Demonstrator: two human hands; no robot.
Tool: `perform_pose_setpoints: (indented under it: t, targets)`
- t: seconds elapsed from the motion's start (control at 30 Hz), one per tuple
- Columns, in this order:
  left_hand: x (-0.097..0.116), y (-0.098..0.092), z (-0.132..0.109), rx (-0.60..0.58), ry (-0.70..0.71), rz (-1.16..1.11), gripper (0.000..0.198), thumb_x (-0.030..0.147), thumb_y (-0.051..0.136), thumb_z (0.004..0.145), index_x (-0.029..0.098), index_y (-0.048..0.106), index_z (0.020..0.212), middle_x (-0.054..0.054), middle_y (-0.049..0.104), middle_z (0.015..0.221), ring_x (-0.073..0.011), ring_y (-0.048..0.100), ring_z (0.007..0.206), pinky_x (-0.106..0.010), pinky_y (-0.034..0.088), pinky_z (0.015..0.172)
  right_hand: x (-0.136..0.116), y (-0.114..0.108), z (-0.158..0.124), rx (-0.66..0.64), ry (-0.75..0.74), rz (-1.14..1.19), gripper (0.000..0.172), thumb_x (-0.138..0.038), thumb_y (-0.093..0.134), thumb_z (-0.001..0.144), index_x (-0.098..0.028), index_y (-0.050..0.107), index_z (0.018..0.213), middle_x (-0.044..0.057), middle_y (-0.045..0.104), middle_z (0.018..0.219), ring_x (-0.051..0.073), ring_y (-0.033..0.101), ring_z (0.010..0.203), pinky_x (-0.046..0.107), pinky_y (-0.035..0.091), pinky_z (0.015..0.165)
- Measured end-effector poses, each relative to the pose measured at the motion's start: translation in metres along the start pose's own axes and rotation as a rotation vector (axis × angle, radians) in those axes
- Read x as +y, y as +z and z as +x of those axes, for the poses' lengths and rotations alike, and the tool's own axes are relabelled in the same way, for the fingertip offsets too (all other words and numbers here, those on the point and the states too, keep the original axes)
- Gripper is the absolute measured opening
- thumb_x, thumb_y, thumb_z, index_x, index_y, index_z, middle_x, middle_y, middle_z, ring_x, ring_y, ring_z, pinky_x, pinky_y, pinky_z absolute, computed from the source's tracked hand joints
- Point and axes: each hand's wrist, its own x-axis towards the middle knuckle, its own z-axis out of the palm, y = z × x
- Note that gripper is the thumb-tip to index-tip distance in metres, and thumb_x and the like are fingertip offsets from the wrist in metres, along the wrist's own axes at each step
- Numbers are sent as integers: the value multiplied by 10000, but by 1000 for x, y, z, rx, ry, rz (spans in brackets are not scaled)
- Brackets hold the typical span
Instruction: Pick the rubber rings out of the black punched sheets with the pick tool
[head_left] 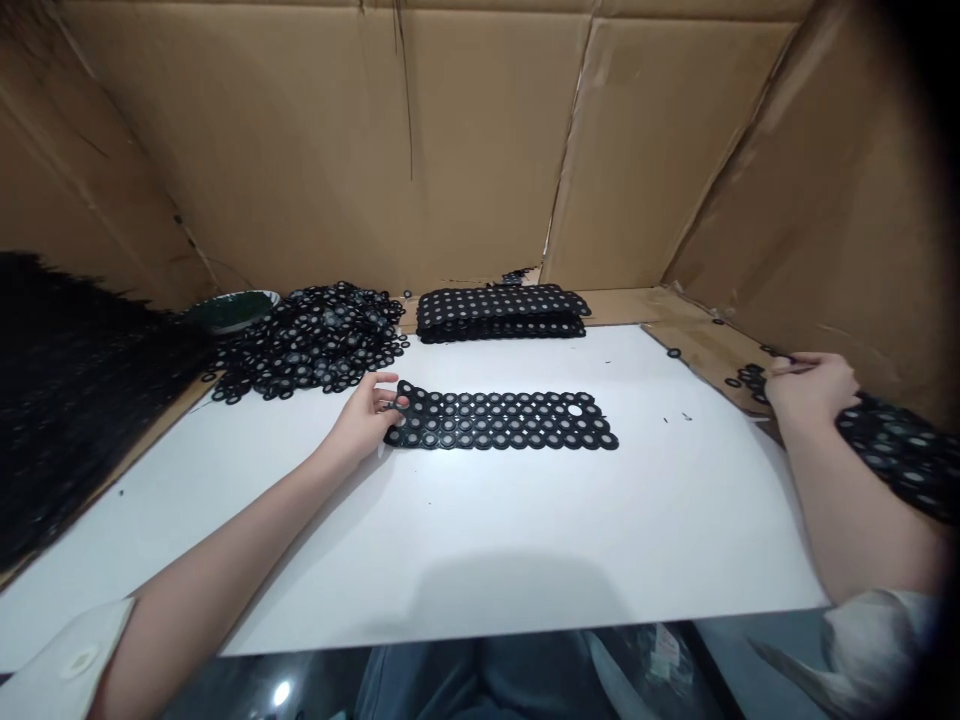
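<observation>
A black sheet of joined rings lies flat on the white board, with pale centres in its rows. One spot near its right end shows plain white. My left hand grips the sheet's left end, thumb above, and that corner is slightly raised. Far to the right, my right hand is closed beside the cardboard wall. A thin dark tip pokes out from its fingers, but what it belongs to is hidden. Several loose black rings lie just left of this hand, and more black ring pieces sit behind the forearm.
A heap of loose black rings rises at the back left, near a round green-lined dish. Behind the sheet stands a stack of similar ring sheets. Dense black bristly material fills the left side. Cardboard walls enclose the white board.
</observation>
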Motion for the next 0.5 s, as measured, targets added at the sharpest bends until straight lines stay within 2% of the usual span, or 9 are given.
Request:
perform_pose_setpoints:
  t: [0.1, 0.17, 0.27, 0.4, 0.5]
  targets:
    - [4, 2, -3, -10, -59, -27, 518, 108, 537, 582, 220, 460, 1082, -33, 575, 868, -165, 556, 763, -265, 407, 615, 11, 3, 9, -61, 143, -194, 86, -134, 572, 590, -193, 510, 580, 35, 507, 582, 241, 490, 709, 464, 261, 798]
    - [4, 3, -3, -23, -68, -46, 521, 104, 526, 589, 223, 469, 1093, -38, 570, 883, -161, 549, 769, -258, 404, 610, 14, 6, 14, -87, 121, -276, 57, -156, 564, 616, -197, 575, 654, 82, 574, 666, 259, 490, 766, 441, 246, 791]
    - [1, 2, -2, -32, -70, -57, 506, 105, 519, 599, 219, 478, 1090, -36, 561, 880, -150, 538, 749, -252, 395, 603, 16, 9, 15, -114, 44, -337, 150, -190, 541, 668, -199, 633, 786, 138, 623, 783, 276, 472, 845, 429, 224, 769]
    - [-2, 3, 0, -24, -86, -41, 507, 105, 530, 598, 208, 487, 1092, -42, 554, 890, -156, 535, 759, -264, 401, 626, 15, 7, 11, -181, 2, -416, 234, -197, 516, 705, -188, 642, 903, 178, 621, 877, 282, 436, 906, 421, 207, 736]
    - [-3, 3, 1, -5, -51, -10, 547, 101, 534, 600, 222, 470, 1129, -57, 533, 980, -156, 532, 775, -272, 410, 639, 12, 4, 8, -251, 2, -468, 259, -195, 518, 706, -174, 645, 929, 200, 601, 938, 294, 424, 932, 407, 212, 708]
